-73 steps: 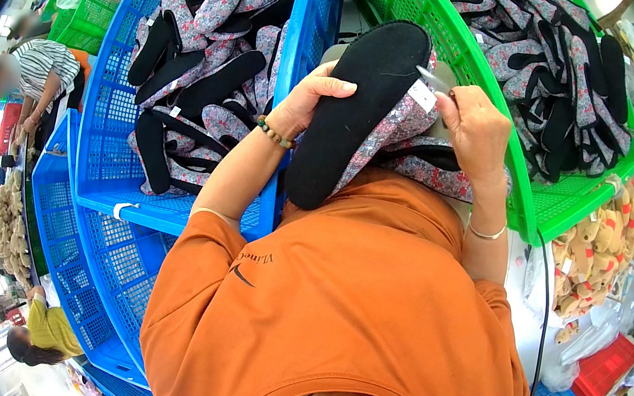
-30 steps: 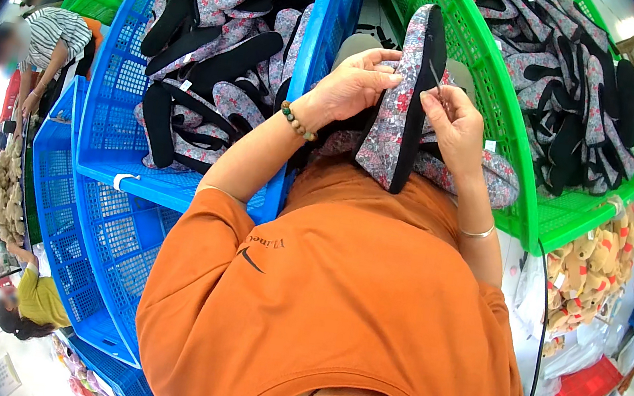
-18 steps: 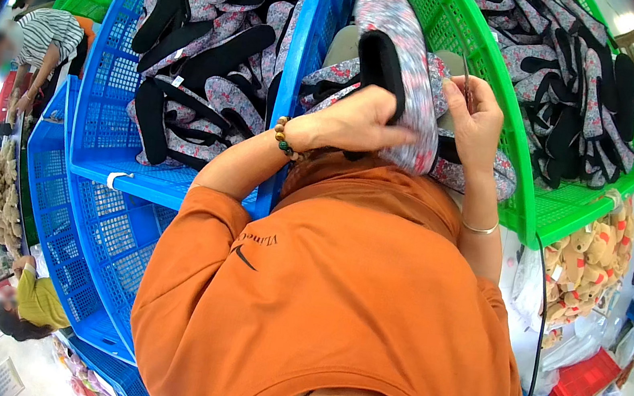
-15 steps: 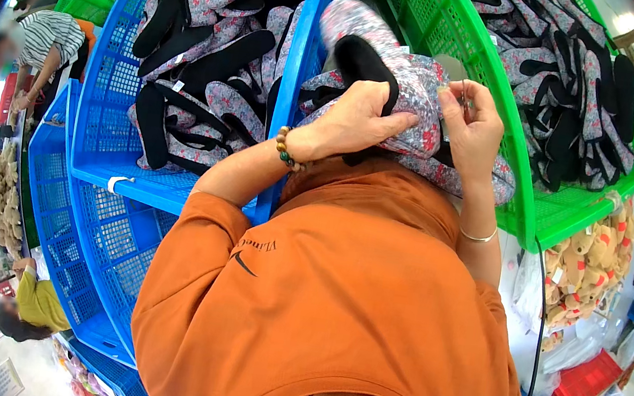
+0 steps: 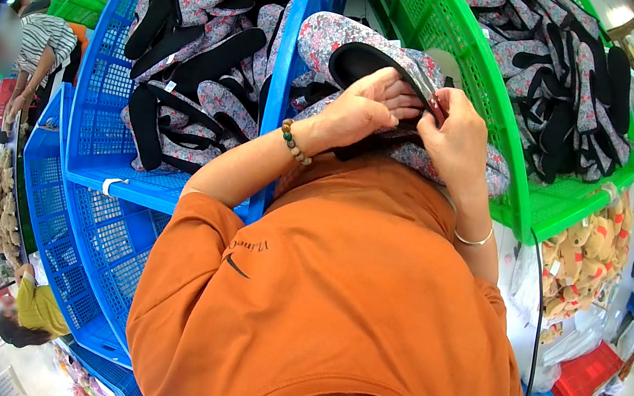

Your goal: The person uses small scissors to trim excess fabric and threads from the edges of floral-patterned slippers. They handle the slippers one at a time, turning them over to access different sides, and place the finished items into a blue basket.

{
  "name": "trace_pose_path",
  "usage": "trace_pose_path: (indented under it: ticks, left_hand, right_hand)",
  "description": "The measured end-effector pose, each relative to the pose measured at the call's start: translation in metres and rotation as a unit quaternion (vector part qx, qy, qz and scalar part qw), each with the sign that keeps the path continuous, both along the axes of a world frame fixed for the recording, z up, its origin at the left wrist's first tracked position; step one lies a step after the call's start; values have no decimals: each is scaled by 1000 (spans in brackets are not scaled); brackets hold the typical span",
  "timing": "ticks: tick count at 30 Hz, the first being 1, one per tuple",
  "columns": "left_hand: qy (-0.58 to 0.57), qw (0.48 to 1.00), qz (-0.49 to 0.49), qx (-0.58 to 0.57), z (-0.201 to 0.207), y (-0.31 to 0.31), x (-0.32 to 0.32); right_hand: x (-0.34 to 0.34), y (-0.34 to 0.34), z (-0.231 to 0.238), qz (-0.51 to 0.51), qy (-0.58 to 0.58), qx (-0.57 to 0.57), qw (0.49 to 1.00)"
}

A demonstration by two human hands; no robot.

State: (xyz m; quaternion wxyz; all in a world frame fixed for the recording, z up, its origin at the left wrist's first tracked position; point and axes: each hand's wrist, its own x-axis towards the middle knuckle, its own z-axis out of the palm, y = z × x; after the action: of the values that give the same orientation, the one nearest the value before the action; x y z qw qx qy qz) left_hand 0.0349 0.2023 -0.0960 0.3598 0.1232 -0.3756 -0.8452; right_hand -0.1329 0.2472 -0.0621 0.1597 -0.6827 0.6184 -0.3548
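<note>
A floral grey-and-red slipper (image 5: 316, 42) with a black lining is up in front of my body, its opening turned toward me. My left hand (image 5: 370, 108) is at that opening, palm partly showing, fingers curled against the slipper's edge; some fingertips are hidden. Closed on the heel-side rim is my right hand (image 5: 455, 136), thumb and fingers pinching the black edge. Below the hands, more floral slippers (image 5: 491, 172) lie against my lap, partly covered by the one in hand.
A blue crate (image 5: 274, 111) full of similar slippers stands on the left, a green crate (image 5: 526, 207) of them on the right. Blue crates (image 5: 118, 231) stand lower left. Tan plush toys (image 5: 580, 259) and a red crate (image 5: 587, 378) lie right. Two people (image 5: 46, 38) are at far left.
The slipper has been turned so its black opening faces me. My left hand has rolled palm-up to its edge, and my right hand has come in to pinch the rim.
</note>
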Motion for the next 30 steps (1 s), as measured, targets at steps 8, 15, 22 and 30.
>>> trace_pose_path:
  ticks: [8,15,22,30]
  left_hand:
    - [-421,678,234,-555,24,-18,1]
    - [-390,624,74,-673,15,-68,-11]
    - [-401,714,47,-572,13,-60,-15]
    - [-439,720,61,-534,15,-55,-18]
  right_hand:
    - [-35,-9,-41,48,-352,112,928]
    - [-38,-7,-32,92,-446,145,878]
    - [-41,-7,-18,105,-441,204,868]
    - [-48,-6,-18,124,-517,265,805]
